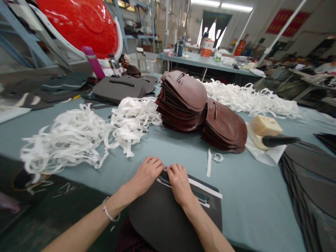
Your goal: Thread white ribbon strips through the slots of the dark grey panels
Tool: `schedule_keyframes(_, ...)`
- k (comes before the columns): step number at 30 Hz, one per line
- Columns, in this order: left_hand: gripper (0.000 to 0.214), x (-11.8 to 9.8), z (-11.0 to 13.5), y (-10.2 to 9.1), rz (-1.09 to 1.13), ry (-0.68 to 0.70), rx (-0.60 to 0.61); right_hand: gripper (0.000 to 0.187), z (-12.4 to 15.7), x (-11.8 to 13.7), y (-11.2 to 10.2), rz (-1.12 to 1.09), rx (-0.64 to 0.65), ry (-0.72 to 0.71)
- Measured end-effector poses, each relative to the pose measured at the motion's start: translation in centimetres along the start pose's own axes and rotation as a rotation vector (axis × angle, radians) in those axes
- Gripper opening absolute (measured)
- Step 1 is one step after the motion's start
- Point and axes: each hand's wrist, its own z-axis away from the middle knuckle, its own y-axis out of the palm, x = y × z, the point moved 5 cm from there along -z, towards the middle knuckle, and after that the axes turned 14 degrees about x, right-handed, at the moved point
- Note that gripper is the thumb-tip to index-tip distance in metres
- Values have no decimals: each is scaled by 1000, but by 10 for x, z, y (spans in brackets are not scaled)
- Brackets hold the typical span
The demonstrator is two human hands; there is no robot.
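Note:
A dark grey panel [162, 217] with a rounded near end lies at the table's front edge, partly over my lap. A white strip [206, 188] runs along its far edge, beside a long slot [201, 198] edged with more white strip. At the panel's far left corner, my left hand [151, 174] is closed, its fingertips pinched on the strip's end. Close beside it, my right hand [180, 183] is curled over the strip, fingers pressed together. The fingertips of both hands nearly meet, and they hide the part of the strip between them.
Heaps of white strips [70, 136] lie left and at the back [246, 98]. Stacked brown panels [183, 91] stand ahead. A yellowish block with a black handle [279, 140] rests on white paper at right, near more dark panels [312, 182]. Two loose strip pieces [209, 162] lie nearby.

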Motion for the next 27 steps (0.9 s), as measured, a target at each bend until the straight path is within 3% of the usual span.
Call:
schedule_keyframes(3,37,-14,10,10,-182,-57,-46,24,1,3,-1,82,28,-32)
schedule_keyframes(8,42,-19,16,14,-186,-99,-78,23,18,-6,-8,162,61,-59)
schedule_keyframes(17,45,-19,17,15,-157,-119,-65,32,128,-81,-22,201,33,-25)
schedule_keyframes(20,45,-18,17,16,-148,-116,-76,34,153,-96,-25,208,13,-12)
schedule_keyframes(23,44,-17,17,15,-140,-108,-86,30,155,-99,-29,183,27,28)
schedule_keyframes(27,42,-22,16,10,-103,-126,-86,20,134,-94,-37,100,22,133)
